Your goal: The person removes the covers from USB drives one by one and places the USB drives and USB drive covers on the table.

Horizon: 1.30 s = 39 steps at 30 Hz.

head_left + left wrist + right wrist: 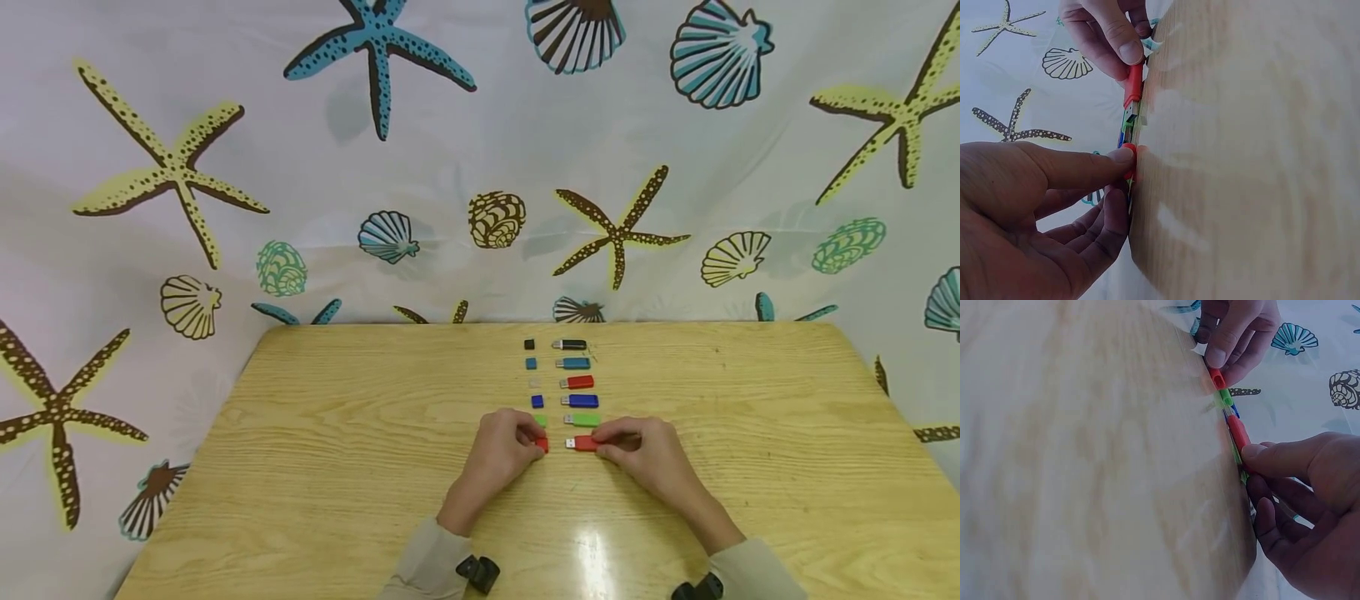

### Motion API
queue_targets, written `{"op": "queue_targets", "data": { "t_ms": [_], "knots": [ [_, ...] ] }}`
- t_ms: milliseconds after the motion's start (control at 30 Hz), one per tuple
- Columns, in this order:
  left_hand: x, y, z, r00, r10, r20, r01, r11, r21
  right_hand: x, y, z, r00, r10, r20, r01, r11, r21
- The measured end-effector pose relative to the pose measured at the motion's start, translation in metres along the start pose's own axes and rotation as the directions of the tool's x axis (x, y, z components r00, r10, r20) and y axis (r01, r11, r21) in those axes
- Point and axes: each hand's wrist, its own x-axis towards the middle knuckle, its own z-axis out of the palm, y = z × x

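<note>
My left hand [504,448] pinches a small red cap [543,445] between thumb and fingers at the tabletop. Across a narrow gap, my right hand [647,454] pinches the rear end of a red USB stick [583,443], whose bare metal plug points left toward the cap. In the right wrist view the cap's hollow end [1218,380] faces the stick; the two are apart. Just behind lie a green USB stick [582,420] and a green cap [541,420], the latter partly hidden by my left hand.
Farther back lie a blue stick [581,401], a red stick [577,382], a light blue stick [573,363] and a black stick [572,344], in a column. Their caps, such as the blue cap [537,402], line up to the left. A patterned cloth [450,167] hangs behind the wooden table [337,433].
</note>
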Motion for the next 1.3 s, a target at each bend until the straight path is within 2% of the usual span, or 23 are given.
{"op": "queue_targets", "data": {
  "t_ms": [300, 567, 700, 900, 1100, 1300],
  "knots": [
    [-0.001, 0.002, -0.001, 1.0, -0.011, -0.011, 0.01, 1.0, -0.007, 0.0, -0.001, 0.0, 1.0, -0.015, 0.004, 0.015, 0.999, 0.034],
    [-0.007, 0.005, -0.003, 0.999, -0.01, -0.041, 0.008, 0.999, -0.039, -0.002, -0.003, 0.0, 1.0, 0.012, -0.027, -0.01, 0.998, 0.067],
    [-0.012, 0.008, -0.004, 0.998, -0.006, -0.062, 0.001, 0.997, -0.083, -0.003, -0.005, 0.001, 1.0, 0.009, -0.023, -0.007, 0.995, 0.102],
    [-0.022, 0.007, -0.007, 0.998, -0.018, -0.062, 0.005, 0.98, -0.199, -0.005, -0.007, 0.005, 1.0, 0.001, -0.024, 0.002, 0.991, 0.136],
    [-0.031, 0.006, -0.009, 0.996, 0.008, -0.086, -0.03, 0.964, -0.263, -0.009, -0.013, 0.007, 0.996, -0.059, -0.061, 0.069, 0.978, 0.195],
    [-0.041, 0.008, -0.018, 0.992, -0.016, -0.126, -0.026, 0.946, -0.323, -0.009, -0.019, 0.011, 0.991, -0.116, -0.071, 0.129, 0.966, 0.225]
  ]
}}
